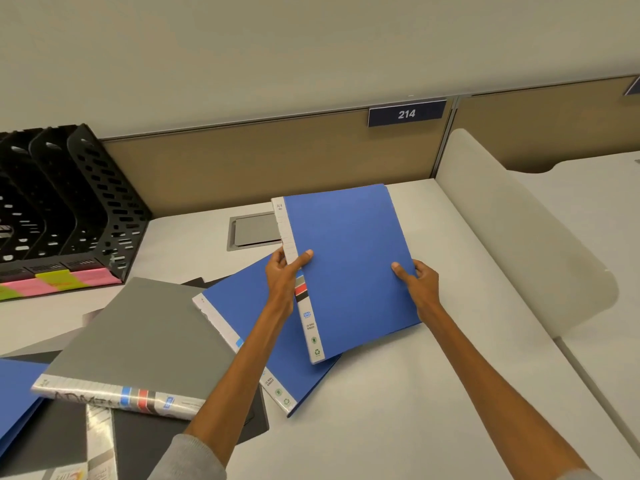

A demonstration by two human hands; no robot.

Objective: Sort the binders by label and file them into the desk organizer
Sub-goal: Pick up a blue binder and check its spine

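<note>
Both hands — left hand (284,271), right hand (417,277) — grip the blue binder (349,265) right of the organizer (104,188); stiff, light, slick — hold its edges.

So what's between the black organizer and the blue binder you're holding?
In the head view, only pale desk with a grey flap set into it separates the black organizer from the held blue binder.

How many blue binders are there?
3. The held blue binder is in the left hand and right hand; a second blue binder lies beneath it; a third blue binder shows at bottom left. More may be hidden.
</note>
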